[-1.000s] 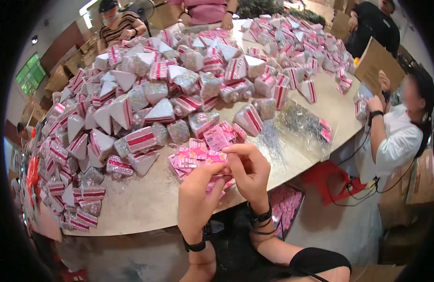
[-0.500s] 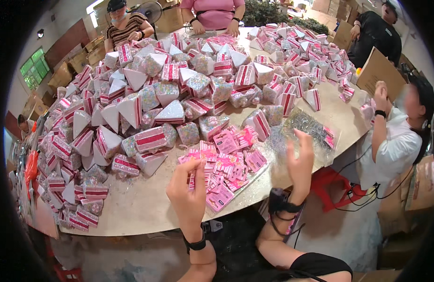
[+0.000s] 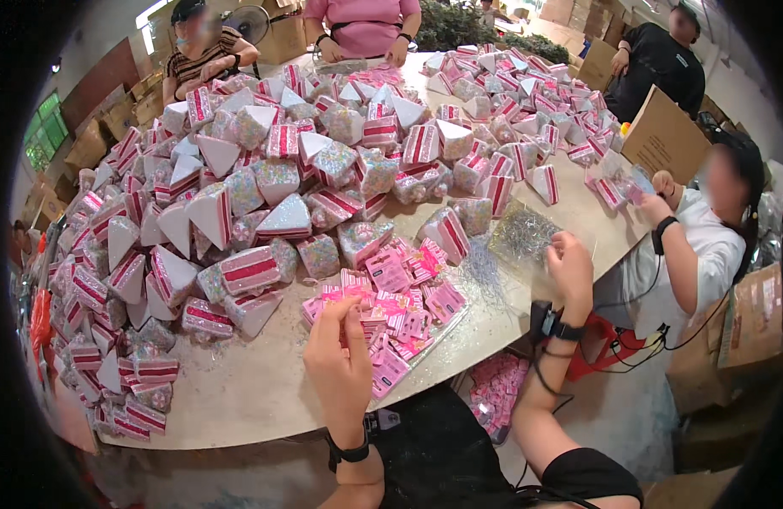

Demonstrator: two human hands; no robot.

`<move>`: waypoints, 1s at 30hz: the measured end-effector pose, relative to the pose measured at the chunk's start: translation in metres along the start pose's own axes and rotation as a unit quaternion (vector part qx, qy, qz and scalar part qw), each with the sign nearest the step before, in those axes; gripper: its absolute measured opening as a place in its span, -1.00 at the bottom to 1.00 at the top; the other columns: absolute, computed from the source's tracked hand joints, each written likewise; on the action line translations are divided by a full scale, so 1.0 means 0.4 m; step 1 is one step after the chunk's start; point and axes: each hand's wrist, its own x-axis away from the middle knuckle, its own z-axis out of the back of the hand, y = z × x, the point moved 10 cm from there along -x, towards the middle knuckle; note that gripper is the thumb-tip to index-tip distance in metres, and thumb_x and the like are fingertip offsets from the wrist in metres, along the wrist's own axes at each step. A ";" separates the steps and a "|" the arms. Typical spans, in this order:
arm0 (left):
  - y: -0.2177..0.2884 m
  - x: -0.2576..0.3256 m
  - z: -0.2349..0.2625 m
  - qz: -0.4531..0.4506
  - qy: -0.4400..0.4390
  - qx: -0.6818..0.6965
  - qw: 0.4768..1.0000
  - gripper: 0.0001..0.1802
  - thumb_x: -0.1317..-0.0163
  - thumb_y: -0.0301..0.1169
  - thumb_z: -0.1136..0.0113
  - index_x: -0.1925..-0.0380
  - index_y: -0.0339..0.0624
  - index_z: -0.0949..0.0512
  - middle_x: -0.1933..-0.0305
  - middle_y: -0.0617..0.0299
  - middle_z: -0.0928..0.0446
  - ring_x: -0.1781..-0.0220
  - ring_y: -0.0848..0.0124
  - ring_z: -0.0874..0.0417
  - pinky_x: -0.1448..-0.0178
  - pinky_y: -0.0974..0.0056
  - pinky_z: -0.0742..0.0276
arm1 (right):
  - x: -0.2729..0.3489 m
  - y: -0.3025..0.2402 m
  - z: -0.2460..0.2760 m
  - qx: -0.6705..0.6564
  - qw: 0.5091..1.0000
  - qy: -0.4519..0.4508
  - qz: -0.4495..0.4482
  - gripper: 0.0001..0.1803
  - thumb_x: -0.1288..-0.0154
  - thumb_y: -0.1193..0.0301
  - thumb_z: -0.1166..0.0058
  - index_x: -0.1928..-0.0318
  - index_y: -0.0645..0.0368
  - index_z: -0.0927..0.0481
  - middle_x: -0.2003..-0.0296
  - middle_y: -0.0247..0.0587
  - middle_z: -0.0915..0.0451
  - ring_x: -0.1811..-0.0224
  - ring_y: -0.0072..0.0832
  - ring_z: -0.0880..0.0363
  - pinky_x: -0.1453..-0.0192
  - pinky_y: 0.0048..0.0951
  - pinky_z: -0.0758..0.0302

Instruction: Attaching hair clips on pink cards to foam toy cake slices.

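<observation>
Our left hand (image 3: 340, 356) pinches a small pink card (image 3: 355, 293) between thumb and fingertips, held just above the near edge of the loose pile of pink cards (image 3: 400, 305) on the round table (image 3: 264, 390). A second ago both hands worked together at this pile; the right hand (image 3: 569, 267) has since moved away to the right and now rests, fingers curled, at the clear bag of silver tinsel shreds (image 3: 527, 233). We cannot tell whether it already grips any strands. We judge that the work has passed from handling the card to fetching filler. Farther left and across the far half of the table lie heaps of wedge-shaped pink-striped gift boxes (image 3: 247, 271). A seated co-worker (image 3: 705, 246) at the right edge handles a small packet; other people stand at the far side.
</observation>
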 end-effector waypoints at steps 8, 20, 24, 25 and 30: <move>0.052 -0.008 0.011 -0.047 0.022 -0.018 0.999 -0.89 -0.32 -0.55 -0.14 0.21 -0.29 -0.61 0.28 0.09 -0.52 0.21 0.24 -0.57 0.12 0.22 -0.46 | -0.038 -0.063 -0.117 -0.021 0.992 -0.106 0.070 -0.40 -0.03 0.50 -0.30 -0.14 0.33 -0.46 0.15 0.18 -0.59 0.08 -0.02 -0.62 -0.07 -0.18 -0.55; -0.030 0.006 0.059 0.062 0.083 0.048 0.994 -0.81 -0.37 -0.54 -0.08 0.06 -0.30 -0.53 0.32 0.15 -0.63 0.26 0.47 -0.60 0.12 0.30 -0.49 | 0.066 -0.146 0.082 0.024 0.988 0.138 0.067 -0.88 -0.15 0.44 -0.30 0.30 0.20 -0.69 0.42 -0.15 -0.69 0.34 -0.27 -0.64 0.21 -0.34 -0.53; -0.054 0.007 0.044 0.106 0.051 0.099 0.988 -0.76 -0.39 -0.52 -0.04 -0.04 -0.28 -0.45 0.35 0.19 -0.64 0.29 0.56 -0.58 0.15 0.38 -0.47 | 0.063 -0.158 0.103 0.074 0.976 0.169 0.118 -0.83 -0.15 0.41 -0.32 0.28 0.22 -0.68 0.44 -0.20 -0.67 0.33 -0.29 -0.59 0.21 -0.32 -0.49; -0.057 0.006 0.042 0.101 0.046 0.097 0.989 -0.75 -0.40 -0.52 -0.04 -0.05 -0.28 -0.43 0.35 0.19 -0.64 0.29 0.57 -0.57 0.17 0.40 -0.47 | 0.069 -0.157 0.120 0.053 0.974 0.187 0.115 -0.84 -0.16 0.42 -0.32 0.28 0.22 -0.67 0.43 -0.20 -0.66 0.30 -0.28 -0.57 0.19 -0.30 -0.48; -0.045 0.012 0.034 0.064 0.040 0.144 0.987 -0.72 -0.44 -0.53 0.04 -0.11 -0.31 -0.36 0.26 0.14 -0.67 0.33 0.59 -0.56 0.22 0.47 -0.46 | 0.054 -0.140 0.127 -0.012 0.980 0.165 0.115 -0.84 -0.18 0.45 -0.30 0.25 0.22 -0.64 0.38 -0.15 -0.65 0.33 -0.23 -0.56 0.21 -0.29 -0.46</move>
